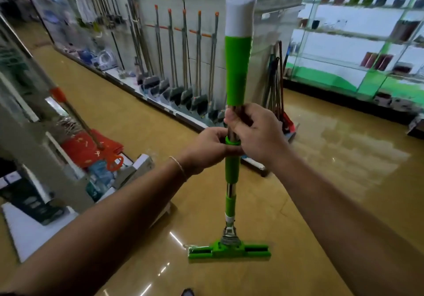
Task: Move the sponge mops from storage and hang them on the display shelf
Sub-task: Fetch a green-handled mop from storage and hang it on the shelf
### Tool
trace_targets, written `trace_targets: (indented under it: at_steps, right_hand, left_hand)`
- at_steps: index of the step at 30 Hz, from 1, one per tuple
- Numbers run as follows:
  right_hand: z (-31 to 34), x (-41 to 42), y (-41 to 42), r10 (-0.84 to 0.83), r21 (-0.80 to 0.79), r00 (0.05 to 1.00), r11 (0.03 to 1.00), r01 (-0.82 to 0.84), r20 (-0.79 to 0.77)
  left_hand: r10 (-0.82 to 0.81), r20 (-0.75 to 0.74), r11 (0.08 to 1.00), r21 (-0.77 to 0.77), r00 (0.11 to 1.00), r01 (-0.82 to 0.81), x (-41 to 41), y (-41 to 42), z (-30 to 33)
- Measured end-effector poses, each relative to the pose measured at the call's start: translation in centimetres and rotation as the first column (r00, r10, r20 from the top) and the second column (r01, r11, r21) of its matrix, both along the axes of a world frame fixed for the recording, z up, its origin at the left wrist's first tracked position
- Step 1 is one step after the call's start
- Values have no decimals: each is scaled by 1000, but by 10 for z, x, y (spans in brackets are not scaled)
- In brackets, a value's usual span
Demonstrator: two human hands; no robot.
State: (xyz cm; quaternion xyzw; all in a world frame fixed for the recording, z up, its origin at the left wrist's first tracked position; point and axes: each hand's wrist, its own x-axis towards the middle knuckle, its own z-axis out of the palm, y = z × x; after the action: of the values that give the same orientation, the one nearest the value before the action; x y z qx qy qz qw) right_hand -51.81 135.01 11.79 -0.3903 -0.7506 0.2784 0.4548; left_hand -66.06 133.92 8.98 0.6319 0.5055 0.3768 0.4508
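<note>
A green sponge mop (232, 169) stands upright in front of me, its green head (229, 251) resting on the glossy tan floor. Its handle has a green grip with a white cap at the top. My right hand (252, 133) grips the metal shaft just below the green grip. My left hand (208, 151) holds the shaft at the green collar right under it. Along the white display shelf (183, 50) behind, several mops with orange tips (199, 66) hang in a row.
A glass cabinet (358, 43) with small items fills the right. On the left a low shelf (135, 165) carries an orange-handled mop (91, 144) and boxed goods. More brooms (278, 94) lean at the display's right end. Open floor lies around the mop.
</note>
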Motion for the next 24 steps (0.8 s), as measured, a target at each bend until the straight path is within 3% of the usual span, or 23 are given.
trace_targets:
  at_steps: [14, 24]
  right_hand:
    - [24, -85, 239, -68, 14, 997, 998, 68, 42]
    - [21, -154, 394, -38, 26, 999, 999, 38, -8]
  left_hand:
    - [-118, 13, 993, 27, 993, 117, -92, 249, 9]
    - [-53, -132, 997, 54, 990, 60, -158, 398, 23]
